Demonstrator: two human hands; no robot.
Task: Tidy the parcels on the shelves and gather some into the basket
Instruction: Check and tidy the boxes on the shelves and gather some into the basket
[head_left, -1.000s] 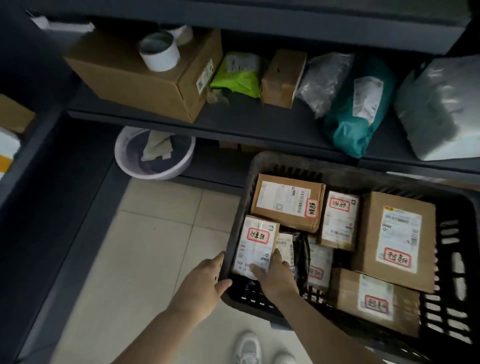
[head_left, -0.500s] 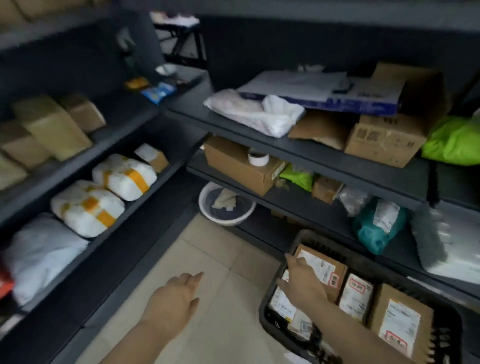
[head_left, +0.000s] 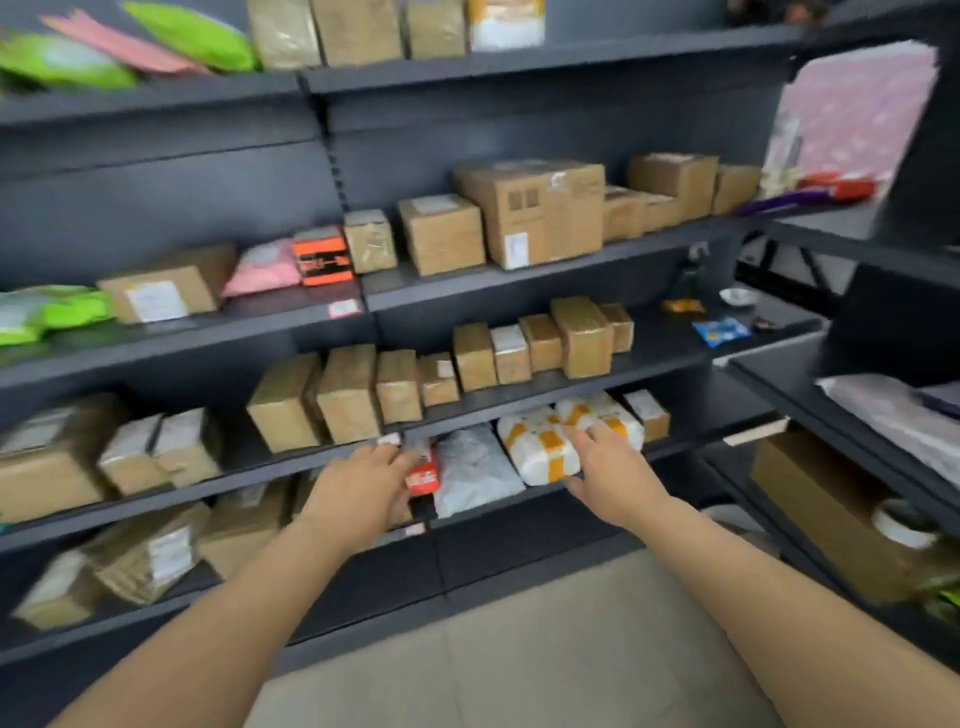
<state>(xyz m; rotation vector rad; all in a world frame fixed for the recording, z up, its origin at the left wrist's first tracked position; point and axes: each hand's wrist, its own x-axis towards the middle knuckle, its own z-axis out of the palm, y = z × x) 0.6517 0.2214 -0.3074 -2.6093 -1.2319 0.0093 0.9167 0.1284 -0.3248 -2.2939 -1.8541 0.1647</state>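
Both my arms reach toward a dark shelf unit full of parcels. My left hand (head_left: 363, 488) is at the shelf edge beside a small red parcel (head_left: 422, 475), fingers apart, holding nothing that I can see. My right hand (head_left: 613, 470) is spread open against a white parcel with orange tape (head_left: 540, 447), touching its right side. A second white and orange parcel (head_left: 602, 413) lies just behind it. Between the hands lies a pale grey plastic mailer (head_left: 475, 470). The basket is out of view.
Rows of brown cardboard boxes (head_left: 343, 400) fill the shelves above and to the left. A second shelf unit (head_left: 852, 415) juts in at the right with a large brown box (head_left: 831, 514) and a tape roll (head_left: 904, 527). Tiled floor (head_left: 545, 649) lies below.
My view swung from the basket on the floor up and left to the shelves. Both hands left the basket and its parcels and now reach the lower shelf's white and red parcels.
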